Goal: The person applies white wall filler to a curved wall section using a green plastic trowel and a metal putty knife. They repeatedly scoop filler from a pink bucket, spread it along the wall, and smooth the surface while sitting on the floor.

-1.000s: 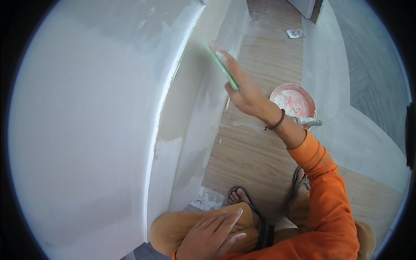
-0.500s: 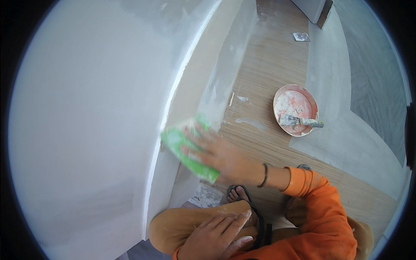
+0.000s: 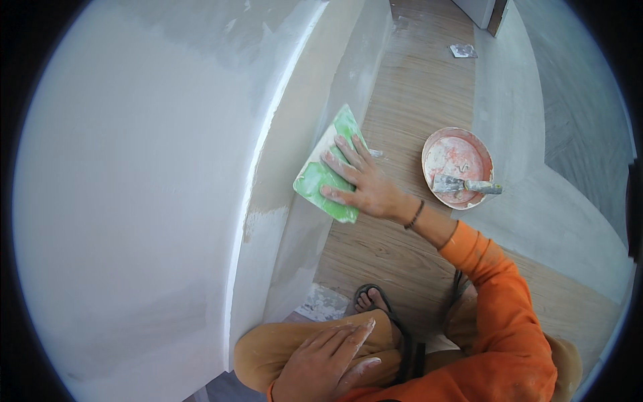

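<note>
My right hand (image 3: 351, 175) holds a green, white-streaked rectangular pad (image 3: 311, 177), fingers spread and bent over its face. The pad is beside the pale stepped wall edge (image 3: 284, 134); whether it touches the surface I cannot tell. A bright white strip runs along the large plastered panel (image 3: 134, 167) on the left. My left hand (image 3: 325, 358) lies on my bent knee in tan trousers, fingers stretched out and dusty white, holding nothing. Right of the pad, a round tub (image 3: 457, 151) with pinkish-white residue carries a putty knife (image 3: 479, 187).
Wood-look flooring (image 3: 375, 251) runs beside the wall, bordered on the right by grey sheeting (image 3: 579, 134). A small square piece (image 3: 463, 51) lies farther back, near a board edge (image 3: 487, 13) at the top. My sandalled foot (image 3: 370, 301) is on the floor by the wall base.
The green pad in my right hand swept down and left from high along the wall edge, then moved back up and right, its face now in view. My left hand stays on the knee.
</note>
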{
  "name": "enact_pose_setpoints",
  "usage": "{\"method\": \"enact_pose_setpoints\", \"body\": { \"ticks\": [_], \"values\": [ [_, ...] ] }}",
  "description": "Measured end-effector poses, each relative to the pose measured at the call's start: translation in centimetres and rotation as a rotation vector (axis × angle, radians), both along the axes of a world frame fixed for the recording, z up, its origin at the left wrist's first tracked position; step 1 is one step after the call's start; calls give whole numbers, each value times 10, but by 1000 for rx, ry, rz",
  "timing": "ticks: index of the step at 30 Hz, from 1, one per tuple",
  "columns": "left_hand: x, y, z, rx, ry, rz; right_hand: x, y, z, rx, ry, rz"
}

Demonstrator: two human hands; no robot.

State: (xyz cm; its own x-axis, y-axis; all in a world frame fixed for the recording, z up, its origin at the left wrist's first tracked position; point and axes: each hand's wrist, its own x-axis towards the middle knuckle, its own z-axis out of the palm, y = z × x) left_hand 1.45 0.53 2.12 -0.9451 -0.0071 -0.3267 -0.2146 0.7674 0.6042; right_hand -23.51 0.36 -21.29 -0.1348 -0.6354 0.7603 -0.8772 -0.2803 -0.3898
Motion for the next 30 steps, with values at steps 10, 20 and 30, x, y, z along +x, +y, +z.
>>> {"method": "enact_pose_setpoints", "body": {
  "ticks": [10, 20, 30],
  "values": [
    [-3, -2, -1, 26, -14, 29, -32, -29, -56, 245, 254, 71],
    [-1, 0, 3, 11, 0, 2, -69, -7, 73, -96, -287, -75],
    [10, -1, 1, 1, 17, -39, 13, -2, 76, 65, -383, 155]
  ]
}}
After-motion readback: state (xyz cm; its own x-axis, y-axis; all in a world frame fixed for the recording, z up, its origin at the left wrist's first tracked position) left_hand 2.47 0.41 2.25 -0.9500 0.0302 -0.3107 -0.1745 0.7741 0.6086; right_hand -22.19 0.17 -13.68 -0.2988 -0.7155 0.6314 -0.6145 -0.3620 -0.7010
